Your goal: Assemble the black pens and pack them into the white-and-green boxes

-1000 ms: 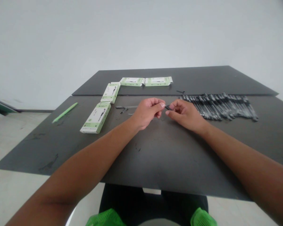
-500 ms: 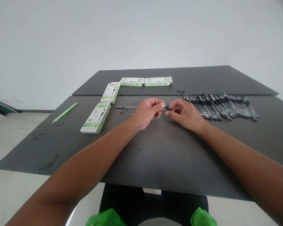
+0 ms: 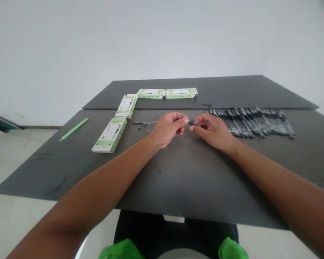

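Observation:
Over the middle of the black table (image 3: 194, 180), my left hand (image 3: 167, 128) and my right hand (image 3: 212, 130) meet fingertip to fingertip. Both are closed in a pinch on one small black pen part (image 3: 191, 123) held between them; only its short dark middle shows. A row of several black pens (image 3: 252, 121) lies just right of my right hand. Loose pen pieces (image 3: 143, 124) lie on the table just left of my left hand.
Several green-and-white boxes lie at the back left, the nearest box (image 3: 109, 135) beside my left forearm and two boxes (image 3: 167, 93) end to end farther back. A green pen (image 3: 74, 128) lies near the left table edge. A white wall stands behind.

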`<state>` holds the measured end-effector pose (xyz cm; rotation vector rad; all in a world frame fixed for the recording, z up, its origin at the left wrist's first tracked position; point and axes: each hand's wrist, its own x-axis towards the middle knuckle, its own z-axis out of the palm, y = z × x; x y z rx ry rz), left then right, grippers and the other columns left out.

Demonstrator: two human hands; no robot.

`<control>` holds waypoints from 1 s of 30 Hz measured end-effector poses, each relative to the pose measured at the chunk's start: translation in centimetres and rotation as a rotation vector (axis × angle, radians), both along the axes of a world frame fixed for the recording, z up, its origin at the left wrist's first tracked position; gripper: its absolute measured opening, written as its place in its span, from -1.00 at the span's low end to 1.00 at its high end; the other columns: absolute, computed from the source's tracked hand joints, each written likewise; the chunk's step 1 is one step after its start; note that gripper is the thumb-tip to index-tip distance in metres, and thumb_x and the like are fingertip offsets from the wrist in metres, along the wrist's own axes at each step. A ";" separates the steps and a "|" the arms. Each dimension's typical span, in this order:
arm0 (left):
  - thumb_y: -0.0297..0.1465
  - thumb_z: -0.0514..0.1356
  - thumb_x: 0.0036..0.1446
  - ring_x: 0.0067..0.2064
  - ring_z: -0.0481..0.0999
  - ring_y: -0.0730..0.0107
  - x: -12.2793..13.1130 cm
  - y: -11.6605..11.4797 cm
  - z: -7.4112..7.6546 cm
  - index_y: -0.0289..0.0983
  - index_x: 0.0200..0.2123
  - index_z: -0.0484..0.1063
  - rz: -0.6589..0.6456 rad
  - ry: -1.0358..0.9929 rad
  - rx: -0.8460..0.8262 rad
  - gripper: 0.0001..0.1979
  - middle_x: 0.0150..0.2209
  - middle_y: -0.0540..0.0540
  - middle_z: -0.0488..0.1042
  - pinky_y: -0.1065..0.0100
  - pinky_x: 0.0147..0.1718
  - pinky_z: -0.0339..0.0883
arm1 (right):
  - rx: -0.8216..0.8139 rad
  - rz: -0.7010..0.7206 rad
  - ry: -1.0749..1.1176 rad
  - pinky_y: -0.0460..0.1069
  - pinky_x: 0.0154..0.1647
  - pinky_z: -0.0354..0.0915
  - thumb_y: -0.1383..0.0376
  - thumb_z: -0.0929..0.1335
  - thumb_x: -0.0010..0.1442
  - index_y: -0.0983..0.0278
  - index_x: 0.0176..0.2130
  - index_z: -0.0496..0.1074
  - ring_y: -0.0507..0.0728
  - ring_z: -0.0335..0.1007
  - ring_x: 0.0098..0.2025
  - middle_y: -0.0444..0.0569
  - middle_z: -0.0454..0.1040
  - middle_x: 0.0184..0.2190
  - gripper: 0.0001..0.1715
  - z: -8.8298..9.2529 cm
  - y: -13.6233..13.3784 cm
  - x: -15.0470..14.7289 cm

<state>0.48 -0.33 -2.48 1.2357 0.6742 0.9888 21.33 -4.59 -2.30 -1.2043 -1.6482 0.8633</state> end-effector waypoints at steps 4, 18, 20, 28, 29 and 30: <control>-0.29 0.51 0.20 -0.48 0.43 0.54 0.0 0.0 0.0 -0.34 -0.15 0.59 -0.001 -0.001 0.005 -0.71 -0.43 0.04 0.50 0.42 -0.47 0.26 | 0.018 0.003 -0.071 0.00 -0.45 0.18 -0.03 0.55 0.30 0.20 -0.29 0.52 0.07 0.30 -0.48 -0.12 0.51 -0.49 -0.61 0.5 -0.3 0.1; -0.30 0.51 0.20 -0.48 0.41 0.56 0.1 0.0 0.0 -0.35 -0.17 0.58 0.005 0.004 0.007 -0.72 -0.44 0.05 0.48 0.43 -0.47 0.26 | 0.003 0.001 0.050 -0.01 -0.47 0.14 0.04 0.70 0.03 0.18 -0.23 0.43 0.04 0.23 -0.49 -0.21 0.41 -0.50 -0.45 -0.2 0.2 -0.2; -0.30 0.52 0.20 -0.48 0.42 0.56 0.1 -0.1 0.0 -0.34 -0.17 0.58 0.005 0.005 0.002 -0.72 -0.44 0.04 0.49 0.43 -0.46 0.26 | 0.020 0.003 0.059 0.00 -0.46 0.15 0.04 0.69 0.06 0.17 -0.26 0.41 0.04 0.23 -0.48 -0.20 0.42 -0.48 -0.47 -0.4 0.3 -0.2; -0.29 0.51 0.20 -0.49 0.41 0.56 0.0 0.1 0.0 -0.35 -0.16 0.58 0.016 0.022 -0.005 -0.71 -0.45 0.04 0.50 0.44 -0.47 0.25 | 0.047 0.029 -0.140 0.02 -0.39 0.18 0.01 0.46 0.41 0.22 -0.33 0.53 0.07 0.29 -0.46 -0.11 0.49 -0.49 -0.61 0.5 -0.2 0.3; -0.29 0.51 0.20 -0.49 0.42 0.56 0.0 0.1 0.0 -0.35 -0.16 0.58 0.017 0.019 -0.007 -0.72 -0.45 0.04 0.49 0.44 -0.47 0.25 | 0.054 0.036 -0.163 0.03 -0.38 0.19 0.01 0.42 0.45 0.22 -0.36 0.53 0.07 0.30 -0.46 -0.10 0.47 -0.51 -0.57 0.7 -0.3 0.3; -0.30 0.50 0.20 -0.49 0.42 0.56 0.0 0.1 0.0 -0.35 -0.16 0.58 0.016 0.016 -0.009 -0.73 -0.46 0.04 0.49 0.44 -0.47 0.25 | 0.062 0.039 -0.176 0.03 -0.37 0.20 0.01 0.40 0.47 0.22 -0.39 0.53 0.07 0.30 -0.46 -0.10 0.46 -0.52 -0.53 0.8 -0.3 0.3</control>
